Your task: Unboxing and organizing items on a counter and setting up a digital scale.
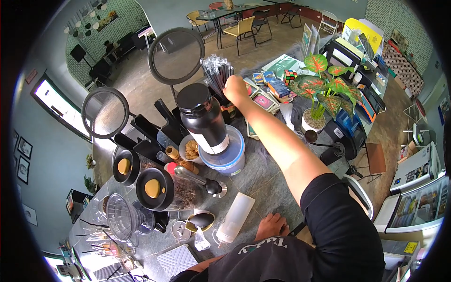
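My right hand (234, 90) reaches across the stone counter (250, 176) to a bunch of wrapped black straws (216, 72). Its fingers are curled against the side of the bunch; their tips are hidden, so I cannot tell whether they grip a straw. Close beside it, a large black lidded jar (203, 123) stands on a clear tub with a blue rim (243, 141). My left hand (272, 225) rests on the counter near my body, fingers curled and nothing visible in them. A white squeeze bottle (236, 218) lies to its left.
Coffee-bean canisters (155, 188), a clear dripper (121, 218) and an ice-cream scoop (193, 176) crowd the left. Beyond my right forearm are cards (264, 100), a puzzle cube (290, 76) and a potted plant (313, 120). Two round mesh screens (176, 56) rise at the far edge.
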The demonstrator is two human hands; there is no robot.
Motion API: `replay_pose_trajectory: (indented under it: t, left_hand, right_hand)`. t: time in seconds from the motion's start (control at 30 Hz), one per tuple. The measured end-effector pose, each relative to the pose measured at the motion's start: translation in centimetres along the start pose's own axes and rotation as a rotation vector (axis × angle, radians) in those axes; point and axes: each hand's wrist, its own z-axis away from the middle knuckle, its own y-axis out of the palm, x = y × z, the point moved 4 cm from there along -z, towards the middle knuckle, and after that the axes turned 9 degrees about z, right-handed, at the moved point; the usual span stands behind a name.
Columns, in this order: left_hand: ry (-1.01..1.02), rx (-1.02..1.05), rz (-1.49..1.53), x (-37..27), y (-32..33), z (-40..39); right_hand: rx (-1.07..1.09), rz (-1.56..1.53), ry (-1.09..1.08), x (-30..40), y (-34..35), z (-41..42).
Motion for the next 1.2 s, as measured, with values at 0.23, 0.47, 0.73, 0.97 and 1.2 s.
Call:
replay_pose_trajectory:
  t: [0.23,0.47,0.73,0.97,1.2]
  left_hand:
    - [-0.001,0.002,-0.053,0.1,1.0,0.4]
    - [0.143,-0.063,-0.166,1.2,1.5,0.1]
    - [0.159,-0.057,-0.226,0.0,2.0,-0.4]
    - [0.116,-0.08,-0.339,-0.5,2.1,0.4]
    - [0.143,-0.111,-0.361,-0.6,2.6,0.2]
  right_hand:
    - [0.095,0.031,-0.082,0.7,-8.7,4.4]
    - [0.082,-0.502,-0.006,-11.6,-26.5,18.4]
    - [-0.218,0.282,0.6,-43.1,-32.4,45.4]
    - [0.234,0.394,0.665,-45.5,-24.5,51.6]
    - [0.257,0.605,0.513,-46.1,-24.0,51.9]
